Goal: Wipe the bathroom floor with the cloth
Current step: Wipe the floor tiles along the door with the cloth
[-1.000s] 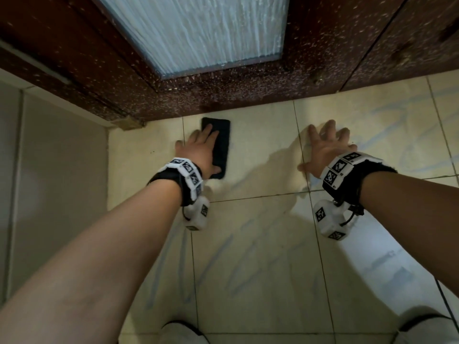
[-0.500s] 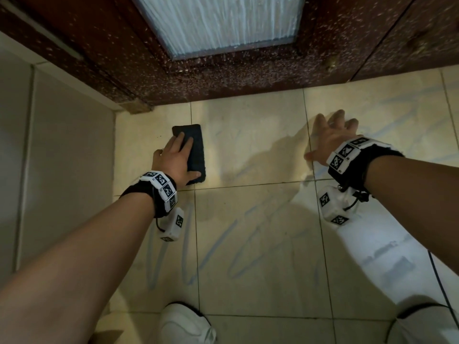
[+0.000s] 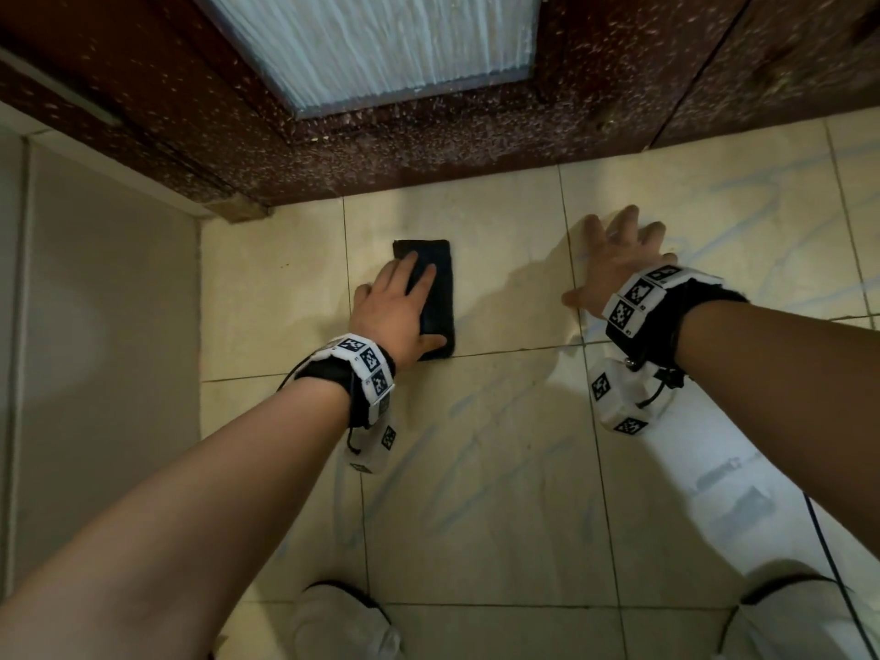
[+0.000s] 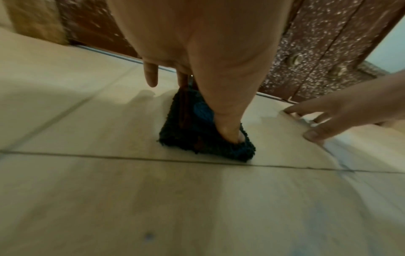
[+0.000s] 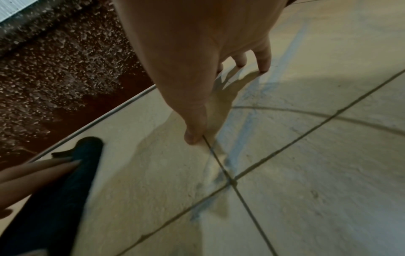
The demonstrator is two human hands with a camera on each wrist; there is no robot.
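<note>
A dark folded cloth [image 3: 440, 297] lies on the beige tiled floor [image 3: 476, 469], a short way in front of the door. My left hand [image 3: 409, 278] presses it down with straight fingers on top, and the thumb sits on its near end. In the left wrist view the thumb digs into the near corner of the cloth [image 4: 186, 131]. My right hand [image 3: 614, 250] rests flat on the tiles to the right, fingers spread and holding nothing. The right wrist view shows the right hand's fingertips [image 5: 263, 65] touching the floor, with the cloth [image 5: 65, 190] at lower left.
A dark red speckled door [image 3: 428, 150] with a frosted glass panel [image 3: 381, 40] closes off the far side. A grey wall [image 3: 95, 350] runs along the left. Two white shoes [image 3: 343, 626] [image 3: 785, 621] stand at the near edge, and a black cable [image 3: 828, 564] crosses at right. Bluish streaks mark the tiles.
My left hand slid the cloth left across the grout line, then back right and a little away from the door. The right hand stayed planted on the floor.
</note>
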